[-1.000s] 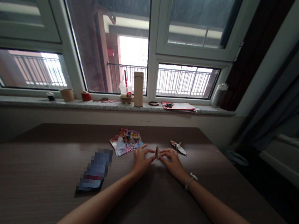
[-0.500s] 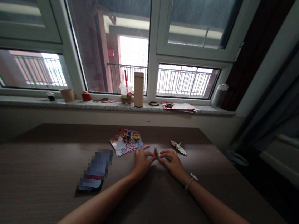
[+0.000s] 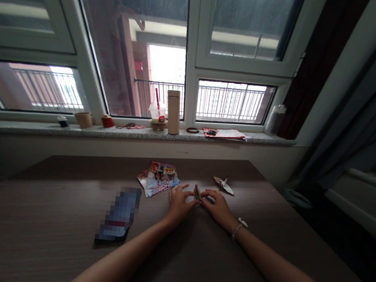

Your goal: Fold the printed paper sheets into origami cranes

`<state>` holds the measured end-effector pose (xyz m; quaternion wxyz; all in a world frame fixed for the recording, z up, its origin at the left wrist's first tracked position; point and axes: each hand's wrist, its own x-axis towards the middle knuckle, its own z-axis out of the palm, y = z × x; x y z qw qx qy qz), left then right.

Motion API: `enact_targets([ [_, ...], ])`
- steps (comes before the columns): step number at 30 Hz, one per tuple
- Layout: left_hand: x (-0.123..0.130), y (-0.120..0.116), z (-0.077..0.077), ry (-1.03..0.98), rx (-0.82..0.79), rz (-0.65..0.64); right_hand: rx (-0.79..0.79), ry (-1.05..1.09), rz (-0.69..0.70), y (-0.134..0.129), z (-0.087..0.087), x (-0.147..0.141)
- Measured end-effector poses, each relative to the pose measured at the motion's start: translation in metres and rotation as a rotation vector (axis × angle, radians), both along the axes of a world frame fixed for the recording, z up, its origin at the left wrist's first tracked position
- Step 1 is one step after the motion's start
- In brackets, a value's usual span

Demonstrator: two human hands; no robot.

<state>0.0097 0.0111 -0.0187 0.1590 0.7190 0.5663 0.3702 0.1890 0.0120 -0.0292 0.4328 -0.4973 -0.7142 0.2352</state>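
Note:
A small folded piece of printed paper (image 3: 197, 192) stands upright between my hands over the brown table (image 3: 66, 199). The fingertips of my left hand (image 3: 179, 203) pinch its lower edge from the left. From the right, my right hand (image 3: 216, 204), with a bracelet at the wrist, grips the same paper between thumb and fingers. Behind my right hand lies a folded paper crane (image 3: 224, 185). A fanned pile of colourful printed sheets (image 3: 159, 179) is just beyond my left hand.
A phone, blurred out (image 3: 119, 214), lies left of my left forearm. On the windowsill (image 3: 121, 132) stand a beige flask (image 3: 173, 112), a plastic cup with a red straw (image 3: 158, 111), a paper cup (image 3: 83, 120), scissors on papers (image 3: 224, 134) and a grey bottle (image 3: 275, 120).
My left thumb has shifted slightly right and down, toward the paper's lower edge by my right fingertips. The view has moved very slightly; the other things lie as before.

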Motion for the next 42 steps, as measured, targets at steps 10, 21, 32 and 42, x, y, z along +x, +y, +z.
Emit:
enact_targets([
  [10, 0.002, 0.0, 0.002, -0.004, 0.0, 0.003, -0.016, 0.085, -0.012, 0.002, -0.001, -0.002],
  [21, 0.003, 0.001, -0.002, -0.02, 0.028, 0.074, -0.026, 0.047, -0.013, -0.005, 0.005, -0.005],
  [32, 0.003, -0.002, 0.002, -0.02, -0.018, 0.089, -0.048, -0.061, -0.009, -0.01, 0.008, -0.008],
  [42, 0.003, -0.001, 0.0, 0.076, -0.044, 0.068, -0.044, -0.09, -0.072, -0.008, 0.005, -0.008],
])
